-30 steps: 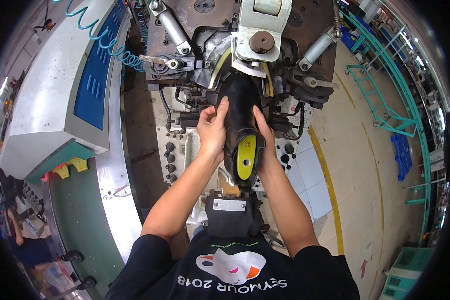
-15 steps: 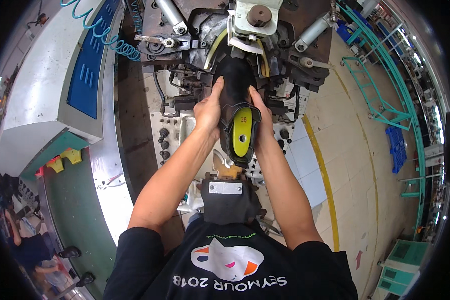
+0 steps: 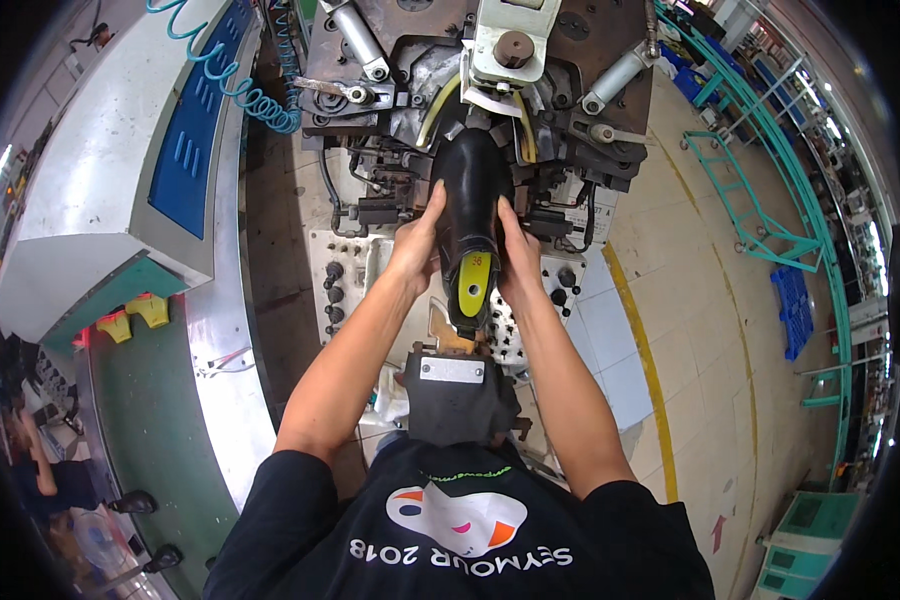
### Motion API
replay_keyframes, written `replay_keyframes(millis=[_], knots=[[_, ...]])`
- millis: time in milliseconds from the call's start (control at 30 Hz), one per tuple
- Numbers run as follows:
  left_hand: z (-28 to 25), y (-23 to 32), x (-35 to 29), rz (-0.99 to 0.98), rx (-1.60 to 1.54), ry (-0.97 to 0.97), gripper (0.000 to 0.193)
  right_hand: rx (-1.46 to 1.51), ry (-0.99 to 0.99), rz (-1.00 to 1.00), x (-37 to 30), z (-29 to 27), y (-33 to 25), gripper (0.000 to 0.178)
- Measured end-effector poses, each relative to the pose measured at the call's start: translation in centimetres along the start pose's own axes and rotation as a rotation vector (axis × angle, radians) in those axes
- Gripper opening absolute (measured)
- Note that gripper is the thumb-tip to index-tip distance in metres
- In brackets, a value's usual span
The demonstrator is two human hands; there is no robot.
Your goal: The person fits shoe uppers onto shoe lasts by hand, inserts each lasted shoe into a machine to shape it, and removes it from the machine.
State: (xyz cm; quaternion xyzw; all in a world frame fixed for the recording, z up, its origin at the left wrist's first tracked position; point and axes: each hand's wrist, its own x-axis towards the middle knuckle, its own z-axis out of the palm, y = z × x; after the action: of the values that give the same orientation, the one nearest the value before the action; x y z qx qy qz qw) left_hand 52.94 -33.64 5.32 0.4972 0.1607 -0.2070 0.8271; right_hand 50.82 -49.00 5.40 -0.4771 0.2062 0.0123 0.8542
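A black shoe upper [image 3: 472, 185] is stretched over a yellow-green shoe last [image 3: 472, 285], whose heel end with a round hole shows in the opening. My left hand [image 3: 417, 242] grips its left side, thumb laid along the upper. On the opposite side my right hand [image 3: 516, 250] clasps it, fingers partly hidden underneath. The rounded, glossy toe points away from me, just short of the machine's white clamp head [image 3: 510, 65]. Yellow curved strips [image 3: 438, 112] flank the toe area. Under the heel end is a brown, worn machine part [image 3: 454, 342].
Metal cylinders [image 3: 358, 40] and levers sit on the machine's dark top plate. Control panels with black knobs [image 3: 334, 270] lie beside my forearms. A grey and blue cabinet [image 3: 90, 150] stands left, above a green-topped bench [image 3: 150, 420]. A teal rack [image 3: 750, 200] is at right.
The shoe has come out from under the clamp head and its toe is tipped up, showing more of the glossy top. Both hands keep their hold; the view has shifted slightly.
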Motion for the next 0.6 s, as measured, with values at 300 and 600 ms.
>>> replay_keyframes(millis=[300,600], knots=[[-3.6,-3.8,3.5,0.213,-0.298,-0.405,0.031,0.069,-0.201,-0.15,1.8,-3.5,3.8,0.034],[-2.2,-2.1,1.1,0.109,-0.163,-0.372,0.052,0.104,-0.173,-0.039,0.6,-2.0,2.0,0.046]])
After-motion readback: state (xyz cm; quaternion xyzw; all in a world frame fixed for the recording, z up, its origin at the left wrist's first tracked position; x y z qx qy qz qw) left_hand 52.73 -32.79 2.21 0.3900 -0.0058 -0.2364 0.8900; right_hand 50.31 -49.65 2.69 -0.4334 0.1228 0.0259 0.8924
